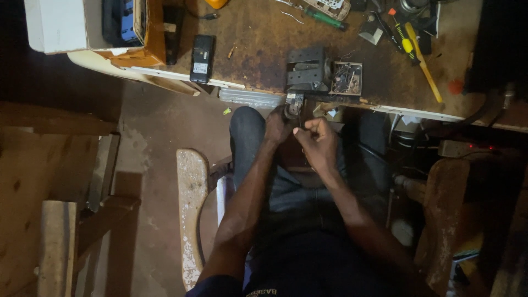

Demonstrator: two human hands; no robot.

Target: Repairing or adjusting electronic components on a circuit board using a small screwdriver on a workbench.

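- A white box (55, 25) is sitting at the far left end of the workbench (258, 49), with an open cardboard box (146, 33) leaning just beside it.
- A black mobile phone (202, 58) is lying face down near the workbench's front edge, to the right of the cardboard box.
- A pale wooden stool seat (191, 209) is standing below the workbench, just left of the person's knee.
- The left hand (278, 125) is curling closed around a small metal part (293, 104), holding it just under the workbench's front edge, above the lap.
- The right hand (316, 142) is pinching its fingertips together beside that part; what it is gripping is too small and dark to tell.
- A grey metal transformer block (307, 69) is resting on the workbench directly above the hands, touching a small open box of wire bits (347, 78) on its right.
- A green-handled screwdriver (325, 19) is lying at the back of the workbench, above the transformer block.
- A yellow-handled screwdriver (422, 60) is lying slantwise towards the workbench's right end.
- A power strip (462, 148) with red lights is glowing below the workbench's right end.
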